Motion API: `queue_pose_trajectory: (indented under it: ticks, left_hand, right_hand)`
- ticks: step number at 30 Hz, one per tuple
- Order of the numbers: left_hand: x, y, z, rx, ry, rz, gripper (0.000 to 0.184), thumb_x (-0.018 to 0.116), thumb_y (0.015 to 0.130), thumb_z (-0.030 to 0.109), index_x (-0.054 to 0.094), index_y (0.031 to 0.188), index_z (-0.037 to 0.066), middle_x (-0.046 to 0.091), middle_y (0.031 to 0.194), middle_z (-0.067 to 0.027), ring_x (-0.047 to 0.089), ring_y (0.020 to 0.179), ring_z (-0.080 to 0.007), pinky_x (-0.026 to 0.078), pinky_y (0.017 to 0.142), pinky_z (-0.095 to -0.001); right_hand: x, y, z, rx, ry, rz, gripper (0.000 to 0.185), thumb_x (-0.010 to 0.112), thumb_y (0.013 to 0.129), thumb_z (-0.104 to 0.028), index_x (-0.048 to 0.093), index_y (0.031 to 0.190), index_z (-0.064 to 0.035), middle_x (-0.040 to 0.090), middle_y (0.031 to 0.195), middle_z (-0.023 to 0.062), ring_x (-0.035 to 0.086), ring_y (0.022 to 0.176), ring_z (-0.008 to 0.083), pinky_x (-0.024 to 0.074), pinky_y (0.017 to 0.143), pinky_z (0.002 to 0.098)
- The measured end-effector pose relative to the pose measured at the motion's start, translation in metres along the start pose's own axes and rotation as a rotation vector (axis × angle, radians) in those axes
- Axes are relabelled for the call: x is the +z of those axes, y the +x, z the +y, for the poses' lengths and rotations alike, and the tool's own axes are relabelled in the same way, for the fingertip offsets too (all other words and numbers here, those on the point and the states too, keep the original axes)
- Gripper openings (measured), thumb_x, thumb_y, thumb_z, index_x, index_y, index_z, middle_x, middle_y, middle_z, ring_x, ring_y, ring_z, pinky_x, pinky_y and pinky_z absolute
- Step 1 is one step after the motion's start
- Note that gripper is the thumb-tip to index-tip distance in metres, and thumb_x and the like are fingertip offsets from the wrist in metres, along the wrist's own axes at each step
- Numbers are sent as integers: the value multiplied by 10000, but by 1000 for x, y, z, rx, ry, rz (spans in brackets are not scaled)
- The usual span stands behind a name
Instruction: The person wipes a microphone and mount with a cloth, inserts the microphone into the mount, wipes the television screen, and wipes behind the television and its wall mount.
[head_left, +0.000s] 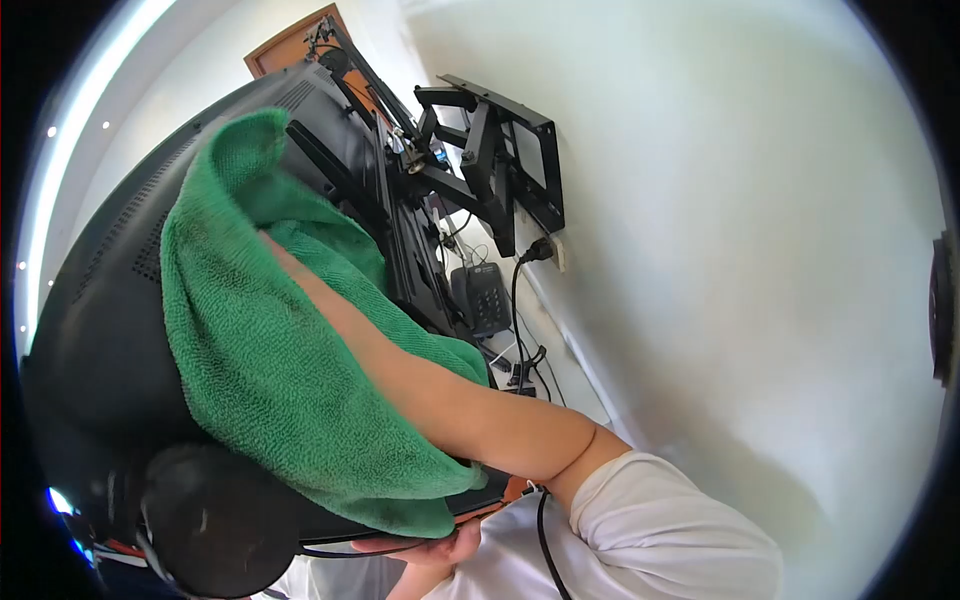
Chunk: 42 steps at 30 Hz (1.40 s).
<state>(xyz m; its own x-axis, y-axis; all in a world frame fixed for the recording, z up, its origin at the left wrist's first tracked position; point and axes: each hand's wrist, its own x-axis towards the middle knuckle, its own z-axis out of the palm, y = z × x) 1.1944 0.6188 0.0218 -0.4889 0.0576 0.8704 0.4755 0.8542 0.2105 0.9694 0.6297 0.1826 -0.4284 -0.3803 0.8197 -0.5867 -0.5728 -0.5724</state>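
Note:
A green towel [270,340] hangs in loose folds against the black back of a television [100,300]. My right forearm [450,405] reaches up under the towel. My right hand is wrapped in the cloth and holds it; the fingers are hidden by the folds. Low in the view, my left hand [440,550] grips the near edge of the television, just below the towel's hanging corner. A thin dark cable runs beside that hand.
A black folding wall bracket [490,150] juts from the white wall [740,220]. Beneath it are a black desk telephone [482,300], a plug [538,250] and tangled cables. A dark round object [215,520] is at lower left. A wooden door frame [290,45] shows behind.

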Motion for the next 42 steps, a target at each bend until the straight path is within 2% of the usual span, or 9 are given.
queue_pose_trajectory:
  ticks: [20,29,33,35,36,37,38,41,42]
  left_hand:
    - [-6,-2,5,-11,-5,-90,1093,583,884,543,-178,1534,103,-30,1605,-158,105,1459,-271,50,1189,-514]
    - [-5,3,8,-33,-9,-56,1099,599,887,519,-196,1529,114,-36,1605,-141,83,1467,-238,16,1195,-507]
    - [0,6,5,-81,-1,24,1102,606,889,509,-204,1527,119,-39,1605,-134,74,1470,-224,1,1198,-504]
    - [3,-18,-7,-102,79,74,1097,604,885,520,-187,1528,115,-33,1605,-126,56,1469,-208,-17,1193,-512]
    - [2,-35,-16,-123,75,116,1215,638,832,573,-211,1501,19,-115,1595,-182,10,1486,-271,6,1198,-497]
    - [2,-43,-21,-144,71,160,1342,672,778,625,-234,1475,-78,-197,1585,-238,-36,1502,-333,29,1202,-483]
    - [0,-31,-14,-150,81,173,1342,672,778,625,-234,1475,-78,-197,1585,-238,-36,1502,-333,29,1202,-483]
    - [-4,-1,-2,25,252,-148,1005,571,876,578,-3,1539,87,36,1609,-55,69,1452,-192,-3,1185,-527]
    - [-6,-3,-1,24,261,-161,1018,571,870,585,-9,1539,82,25,1609,-62,59,1455,-200,-12,1180,-537]
  right_hand:
    - [-32,-198,69,675,91,12,574,566,956,-204,366,1480,-85,517,1369,134,496,1185,261,376,1024,339]
    - [-59,-173,51,694,-22,231,584,550,991,-194,328,1527,-117,539,1358,89,518,1161,184,391,1005,277]
    - [-77,-158,55,746,-87,116,616,552,990,-172,296,1550,-133,520,1382,72,496,1192,157,377,1012,257]
    - [-79,-166,64,636,171,123,647,554,977,-142,271,1558,-139,506,1393,71,475,1221,159,363,1030,262]
    - [-79,-168,65,601,259,117,657,555,973,-132,262,1561,-141,502,1396,71,468,1230,160,358,1036,263]
    - [-77,-166,59,597,-7,93,623,563,976,-181,294,1533,-104,491,1404,101,483,1237,192,371,1044,290]
    - [-73,-168,61,588,-138,73,611,567,978,-205,309,1519,-86,486,1408,115,491,1241,207,378,1048,304]
    - [-68,-183,100,618,-327,165,586,591,967,-211,351,1480,-58,498,1386,130,526,1206,213,420,1013,323]
    - [-69,-191,123,630,-345,197,581,598,963,-205,359,1471,-54,504,1377,130,535,1194,210,432,1000,325]
